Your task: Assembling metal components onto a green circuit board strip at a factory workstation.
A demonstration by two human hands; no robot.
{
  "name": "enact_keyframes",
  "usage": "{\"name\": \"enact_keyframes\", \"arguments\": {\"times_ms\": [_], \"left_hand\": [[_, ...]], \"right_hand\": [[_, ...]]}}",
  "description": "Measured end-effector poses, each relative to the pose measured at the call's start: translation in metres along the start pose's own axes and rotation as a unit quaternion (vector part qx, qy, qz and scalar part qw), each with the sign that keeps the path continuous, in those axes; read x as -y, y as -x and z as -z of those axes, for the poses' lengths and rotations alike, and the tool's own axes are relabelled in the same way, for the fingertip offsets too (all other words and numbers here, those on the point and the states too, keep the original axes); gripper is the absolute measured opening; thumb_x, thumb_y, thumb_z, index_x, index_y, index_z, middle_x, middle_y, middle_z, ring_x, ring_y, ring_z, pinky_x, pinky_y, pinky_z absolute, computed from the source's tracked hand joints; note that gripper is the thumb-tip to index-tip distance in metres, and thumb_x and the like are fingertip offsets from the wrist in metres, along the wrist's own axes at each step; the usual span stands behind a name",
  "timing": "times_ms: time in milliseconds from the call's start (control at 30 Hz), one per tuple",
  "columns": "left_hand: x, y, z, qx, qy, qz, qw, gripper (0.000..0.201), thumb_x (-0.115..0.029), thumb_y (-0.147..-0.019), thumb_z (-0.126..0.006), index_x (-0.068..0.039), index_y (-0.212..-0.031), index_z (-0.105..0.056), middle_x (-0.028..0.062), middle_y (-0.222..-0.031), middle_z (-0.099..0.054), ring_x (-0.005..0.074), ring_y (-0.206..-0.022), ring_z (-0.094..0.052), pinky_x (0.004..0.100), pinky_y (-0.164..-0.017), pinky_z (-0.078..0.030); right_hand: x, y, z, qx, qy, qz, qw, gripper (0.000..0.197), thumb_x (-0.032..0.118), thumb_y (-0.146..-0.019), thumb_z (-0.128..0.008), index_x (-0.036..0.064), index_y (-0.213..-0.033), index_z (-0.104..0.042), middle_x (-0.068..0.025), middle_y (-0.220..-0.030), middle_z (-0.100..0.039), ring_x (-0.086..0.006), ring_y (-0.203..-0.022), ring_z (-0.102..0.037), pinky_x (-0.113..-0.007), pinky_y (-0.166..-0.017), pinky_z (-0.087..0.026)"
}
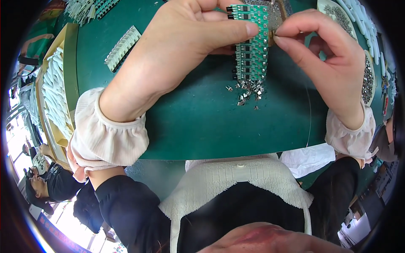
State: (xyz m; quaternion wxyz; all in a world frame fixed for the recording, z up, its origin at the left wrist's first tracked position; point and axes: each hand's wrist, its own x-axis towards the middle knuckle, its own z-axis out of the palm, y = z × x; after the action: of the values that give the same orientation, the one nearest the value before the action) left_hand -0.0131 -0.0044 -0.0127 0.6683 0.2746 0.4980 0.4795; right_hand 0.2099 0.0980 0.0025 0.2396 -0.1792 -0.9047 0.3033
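My left hand point(181, 42) grips a green circuit board panel point(251, 59), its thumb lying across the face and the fingers behind it. Rows of small black chips and solder pads run down the panel, with black parts along its left side. Beside the panel's right edge, my right hand point(327, 55) is closed in a pinch of thumb and forefinger; whatever is between the tips is too small to name. Just below the panel's lower end, a loose pile of tiny shiny metal pieces point(252, 90) lies on the green table point(202, 130).
At the left stands a yellow box point(71, 63) of white plastic pieces. Another board strip point(122, 48) lies beyond my left forearm. Dishes of small metal parts point(368, 80) and white tubes point(363, 19) sit at right. Behind the panel is a tray of grey bits point(276, 17). People point(59, 181) sit far left.
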Motion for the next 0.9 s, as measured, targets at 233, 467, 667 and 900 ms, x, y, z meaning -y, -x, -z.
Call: {"name": "enact_keyframes", "arguments": {"times_ms": [233, 467, 667, 900], "left_hand": [[0.0, -0.001, 0.002, 0.008, 0.064, 0.028, 0.998, 0.022, -0.005, -0.098, -0.069, -0.001, -0.119, -0.062, 0.0074, -0.104, -0.074, 0.0111, -0.084, -0.07, 0.0224, -0.075, -0.056], [-0.002, 0.002, 0.001, 0.006, 0.061, 0.015, 0.998, 0.023, -0.006, -0.098, -0.069, -0.001, -0.119, -0.06, 0.0069, -0.1, -0.074, 0.0096, -0.082, -0.07, 0.0227, -0.073, -0.056], [-0.004, -0.001, -0.005, 0.012, -0.043, -0.001, 0.999, 0.021, -0.001, -0.098, -0.068, -0.001, -0.114, -0.056, 0.005, -0.094, -0.073, 0.0069, -0.077, -0.067, 0.0202, -0.068, -0.055], [0.015, -0.033, 0.023, 0.154, -0.071, -0.243, 0.955, 0.024, 0.0, -0.096, -0.069, -0.002, -0.113, -0.052, 0.0037, -0.092, -0.071, 0.0057, -0.076, -0.066, 0.0191, -0.066, -0.054]], "right_hand": [[0.008, -0.011, 0.008, 0.032, 0.051, 0.019, 0.998, 0.019, -0.003, -0.084, -0.08, -0.0013, -0.099, -0.069, -0.0047, -0.081, -0.063, -0.006, -0.061, -0.055, -0.022, -0.051, -0.039], [0.017, -0.016, 0.011, 0.072, 0.064, -0.103, 0.99, 0.029, -0.004, -0.073, -0.085, -0.0005, -0.1, -0.074, -0.0095, -0.09, -0.065, -0.0159, -0.075, -0.065, -0.027, -0.063, -0.051], [0.01, -0.012, 0.01, 0.067, 0.061, -0.041, 0.995, 0.03, -0.004, -0.072, -0.086, -0.0012, -0.099, -0.073, -0.0095, -0.09, -0.065, -0.0162, -0.075, -0.066, -0.026, -0.064, -0.054], [0.049, -0.037, 0.009, 0.128, 0.015, -0.311, 0.942, 0.03, -0.002, -0.074, -0.085, -0.0001, -0.102, -0.073, -0.0079, -0.089, -0.066, -0.0161, -0.074, -0.066, -0.028, -0.06, -0.053]]}}
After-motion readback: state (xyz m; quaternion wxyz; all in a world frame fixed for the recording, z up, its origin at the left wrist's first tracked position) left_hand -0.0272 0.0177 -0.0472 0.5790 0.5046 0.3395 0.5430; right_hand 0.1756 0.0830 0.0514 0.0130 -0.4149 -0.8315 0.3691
